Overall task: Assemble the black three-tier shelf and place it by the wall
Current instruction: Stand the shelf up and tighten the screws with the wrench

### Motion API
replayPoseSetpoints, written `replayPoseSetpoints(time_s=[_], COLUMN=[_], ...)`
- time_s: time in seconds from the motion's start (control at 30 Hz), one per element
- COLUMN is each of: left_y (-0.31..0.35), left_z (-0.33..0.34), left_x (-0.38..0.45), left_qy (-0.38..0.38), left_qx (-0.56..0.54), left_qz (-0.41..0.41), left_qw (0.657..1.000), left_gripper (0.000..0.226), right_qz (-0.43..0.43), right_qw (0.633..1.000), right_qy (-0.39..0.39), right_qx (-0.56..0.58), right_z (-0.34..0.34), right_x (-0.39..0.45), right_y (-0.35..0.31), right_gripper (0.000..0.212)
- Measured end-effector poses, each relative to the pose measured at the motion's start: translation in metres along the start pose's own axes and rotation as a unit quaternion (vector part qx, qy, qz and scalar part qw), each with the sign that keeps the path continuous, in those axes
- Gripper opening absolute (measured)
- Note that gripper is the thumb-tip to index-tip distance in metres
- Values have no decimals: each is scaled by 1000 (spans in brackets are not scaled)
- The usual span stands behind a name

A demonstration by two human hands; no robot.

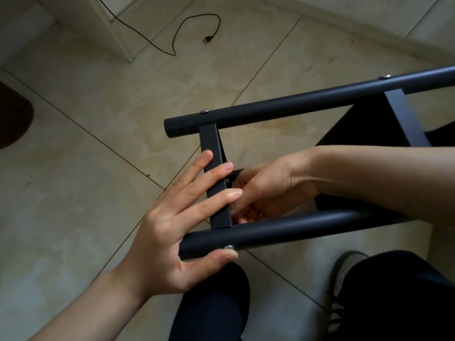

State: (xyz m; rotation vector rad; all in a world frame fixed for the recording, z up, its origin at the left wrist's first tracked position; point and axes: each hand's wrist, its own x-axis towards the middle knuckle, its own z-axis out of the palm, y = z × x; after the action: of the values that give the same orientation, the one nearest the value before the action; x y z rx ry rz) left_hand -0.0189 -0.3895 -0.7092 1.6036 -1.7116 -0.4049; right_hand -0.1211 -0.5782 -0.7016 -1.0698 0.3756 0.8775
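The black shelf frame lies on its side over my knees. Its far round tube (295, 102) and near round tube (283, 230) are joined by a flat crossbar (213, 143), and a second crossbar (406, 119) sits farther right. Silver bolt heads (204, 111) show on the tubes. My left hand (177, 217) lays straight fingers across the first crossbar, with its thumb against the near tube by a bolt. My right hand (266, 190) reaches in between the tubes. Its fingers curl onto the crossbar's inner side by a small screw (227, 180), with the fingertips partly hidden.
A black cable with a USB plug (208, 38) lies on the beige tiled floor at the back. A white furniture corner (118, 33) stands at the back left and a dark mat (12, 114) at the left edge. The wall's base (344, 20) runs along the top right. My legs (214, 303) and shoe (344, 279) are below.
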Motion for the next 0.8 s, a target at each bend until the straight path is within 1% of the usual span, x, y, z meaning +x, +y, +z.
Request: replayPoseSetpoints(time_s=[0.1, 0.23, 0.4, 0.47, 0.53, 0.63, 0.77, 0.8], left_y=[0, 0, 1, 1, 1, 1, 2, 2], left_z=[0, 0, 0, 0, 0, 0, 0, 0], left_x=[0, 0, 0, 0, 0, 1, 1, 1], left_qy=[-1, 1, -2, -2, -1, 0, 0, 0], left_qx=[0, 1, 4, 6, 5, 4, 3, 3], left_qz=[-3, -1, -3, -2, -1, -2, -4, -4], left_qw=[1000, 1000, 1000, 1000, 1000, 1000, 1000, 1000], left_gripper=[60, 60, 59, 60, 60, 60, 60, 60], right_qz=[-2, -9, -14, -8, 1, 4, -9, -13], right_qw=[1000, 1000, 1000, 1000, 1000, 999, 999, 999], right_qy=[4, -25, -26, -14, 2, 19, -6, -13], right_qx=[-5, 6, -1, -8, -25, -39, -37, -35], right_z=[1, -3, -4, -4, -4, -4, -7, -7], right_x=[1, 0, -2, -1, 0, 1, -1, -1], right_y=[0, 0, -2, -1, 0, 0, -1, -1], right_gripper=[14, 17, 5, 17, 22, 21, 9, 10])
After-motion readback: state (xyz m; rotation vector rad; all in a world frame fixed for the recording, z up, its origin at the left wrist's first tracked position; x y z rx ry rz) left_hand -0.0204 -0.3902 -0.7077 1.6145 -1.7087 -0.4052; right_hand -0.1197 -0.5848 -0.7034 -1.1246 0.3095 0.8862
